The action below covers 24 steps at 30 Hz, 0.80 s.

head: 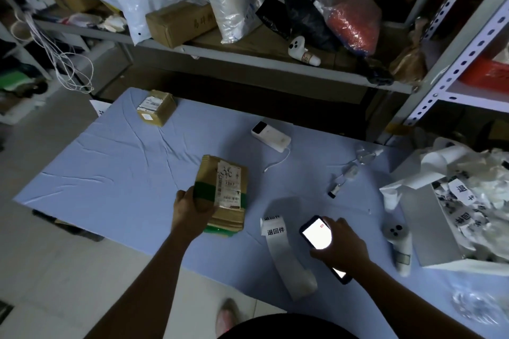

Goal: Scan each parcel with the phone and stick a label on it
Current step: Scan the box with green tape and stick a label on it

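My left hand (192, 202) grips a brown cardboard parcel (224, 195) lying on the blue surface (110, 173). My right hand (340, 246) holds a lit phone (316, 234), beside a strip of printed labels (281, 245).

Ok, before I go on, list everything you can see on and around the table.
taped parcel: one, brown, middle of table, held by left hand
small parcel: one, brown, far left corner
power bank: one, white, far middle, cable attached
label strip: one, white, near edge, beside phone
phone: one, black, screen lit, in right hand
handheld device: one, white, right of phone
box: one, white, right edge, full of paper scraps
table: one, blue cover
shelf: one, grey, behind table, holding bags and cartons
left hand: grips taped parcel
right hand: holds phone
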{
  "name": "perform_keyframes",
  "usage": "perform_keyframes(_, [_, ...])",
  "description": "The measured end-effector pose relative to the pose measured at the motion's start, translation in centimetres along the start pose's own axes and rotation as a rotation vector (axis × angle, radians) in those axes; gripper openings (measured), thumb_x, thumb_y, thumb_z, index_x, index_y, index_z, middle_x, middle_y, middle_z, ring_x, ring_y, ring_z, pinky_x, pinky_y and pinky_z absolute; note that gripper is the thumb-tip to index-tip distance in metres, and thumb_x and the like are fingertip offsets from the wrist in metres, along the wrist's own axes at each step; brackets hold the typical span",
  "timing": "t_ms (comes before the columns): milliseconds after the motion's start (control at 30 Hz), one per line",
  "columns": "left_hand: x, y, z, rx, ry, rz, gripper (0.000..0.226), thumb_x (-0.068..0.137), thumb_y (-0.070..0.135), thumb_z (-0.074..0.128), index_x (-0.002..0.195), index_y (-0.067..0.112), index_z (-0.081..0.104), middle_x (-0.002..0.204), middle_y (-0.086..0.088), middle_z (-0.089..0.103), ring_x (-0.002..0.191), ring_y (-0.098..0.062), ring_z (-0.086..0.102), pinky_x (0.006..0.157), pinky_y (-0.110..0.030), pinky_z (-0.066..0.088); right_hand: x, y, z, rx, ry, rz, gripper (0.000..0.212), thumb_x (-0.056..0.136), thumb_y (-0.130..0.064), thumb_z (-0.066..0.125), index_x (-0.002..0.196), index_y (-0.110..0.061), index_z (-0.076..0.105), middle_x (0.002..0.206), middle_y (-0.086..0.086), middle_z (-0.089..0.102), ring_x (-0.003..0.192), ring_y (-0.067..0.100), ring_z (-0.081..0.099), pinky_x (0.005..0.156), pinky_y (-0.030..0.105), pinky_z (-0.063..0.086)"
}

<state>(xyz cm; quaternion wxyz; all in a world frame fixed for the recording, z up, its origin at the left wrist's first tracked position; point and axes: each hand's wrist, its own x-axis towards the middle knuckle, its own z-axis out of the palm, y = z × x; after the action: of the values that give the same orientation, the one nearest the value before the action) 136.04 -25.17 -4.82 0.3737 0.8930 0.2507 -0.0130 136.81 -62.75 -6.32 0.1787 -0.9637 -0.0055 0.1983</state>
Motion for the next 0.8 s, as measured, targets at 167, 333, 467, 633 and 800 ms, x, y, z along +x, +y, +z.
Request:
perform_keyframes(167, [0.9, -1.0, 0.6, 0.157, -0.162, -0.101, 0.071, 0.088, 0.049, 0.07, 0.136, 0.005, 0.043, 0.125, -0.017, 0.05, 0.11, -0.034, 0.055, 0.086, -0.04, 0.051, -0.2, 2.5, 3.1, -0.071, 0.007, 0.11, 0.091, 0.061, -0.07, 0.072, 0.141, -0.036, 0.042, 0.121, -0.004, 0.051, 0.113, 0.019, 0.055, 0.085, 0.035, 0.051])
perform_keyframes(333, [0.2, -1.5, 1.9, 0.171, -0.183, -0.085, 0.066, 0.092, 0.049, 0.064, 0.14, 0.01, 0.041, 0.122, -0.016, 0.055, 0.11, -0.036, 0.058, 0.087, -0.044, 0.054, 0.5, 2.9, 4.6, -0.136, 0.027, 0.103, 0.096, 0.067, -0.073, 0.069, 0.146, -0.031, 0.036, 0.126, 0.002, 0.051, 0.116, 0.023, 0.051, 0.095, 0.036, 0.045])
perform_keyframes(467, [-0.4, -1.1, 2.0, 0.214, -0.116, -0.066, 0.065, 0.09, 0.049, 0.066, 0.14, 0.014, 0.046, 0.122, -0.014, 0.052, 0.112, -0.034, 0.054, 0.09, -0.046, 0.053, 1.2, 0.9, 5.1, -0.075, 0.107, -0.015, 0.097, 0.068, -0.063, 0.075, 0.145, -0.015, 0.042, 0.129, 0.009, 0.049, 0.12, 0.031, 0.047, 0.096, 0.042, 0.045])
perform_keyframes(633, [-1.8, 0.7, 2.3, 0.32, 0.053, 0.152, 0.058, 0.089, 0.022, 0.07, 0.139, 0.003, 0.048, 0.13, -0.018, 0.051, 0.114, -0.036, 0.054, 0.09, -0.049, 0.055, 2.8, -4.7, 6.2, 0.077, 0.013, -0.194, 0.054, 0.078, -0.041, 0.078, 0.125, -0.017, 0.064, 0.121, 0.005, 0.065, 0.121, 0.029, 0.052, 0.096, 0.036, 0.044])
perform_keyframes(800, [-3.8, 2.9, 4.3, 0.297, -0.071, 0.362, 0.047, 0.089, 0.017, 0.068, 0.134, 0.015, 0.056, 0.144, -0.007, 0.048, 0.123, -0.03, 0.054, 0.097, -0.044, 0.054, 3.3, -7.0, 6.6, 0.373, -0.093, -0.082, 0.04, 0.084, -0.009, 0.069, 0.123, -0.017, 0.059, 0.115, 0.004, 0.073, 0.099, 0.019, 0.07, 0.08, 0.033, 0.06])
